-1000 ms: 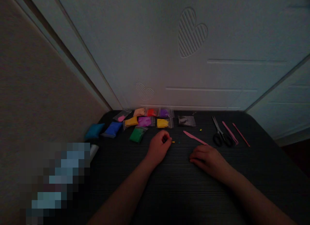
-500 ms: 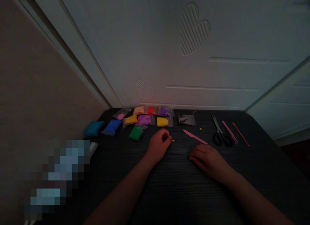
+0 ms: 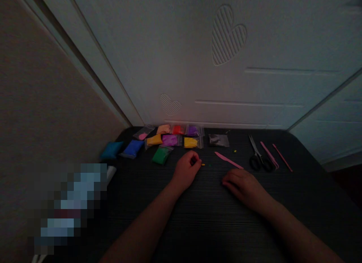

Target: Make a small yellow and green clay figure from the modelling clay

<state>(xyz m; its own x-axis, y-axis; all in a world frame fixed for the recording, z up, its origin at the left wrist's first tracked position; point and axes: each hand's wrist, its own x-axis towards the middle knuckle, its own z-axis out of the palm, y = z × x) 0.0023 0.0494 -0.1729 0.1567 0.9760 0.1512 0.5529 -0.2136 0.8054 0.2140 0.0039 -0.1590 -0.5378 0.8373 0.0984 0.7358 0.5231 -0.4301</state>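
Observation:
My left hand [image 3: 187, 168] rests on the dark table with thumb and forefinger curled into a ring, tips pressed together. Right beside those fingertips lies a tiny yellow piece [image 3: 203, 164]; whether they touch it, I cannot tell. A very small green speck [image 3: 209, 165] is a little further right. My right hand [image 3: 240, 183] lies palm down, fingers bent and held together; anything under them is hidden. Just beyond it is a pink plastic knife [image 3: 228, 160], its near end close to my knuckles. Another small yellow-green bit [image 3: 235, 151] sits past the knife.
Several small bags of coloured modelling clay, among them a green bag [image 3: 160, 156], a yellow bag [image 3: 191, 142] and a blue bag [image 3: 132, 148], line the back left. Black-handled scissors [image 3: 258, 159] and slim pink tools [image 3: 269, 155] lie right. A panelled white surface [image 3: 158, 59] rises behind.
The whole view has shifted slightly. Both hands keep nearly the same pose and place on the table.

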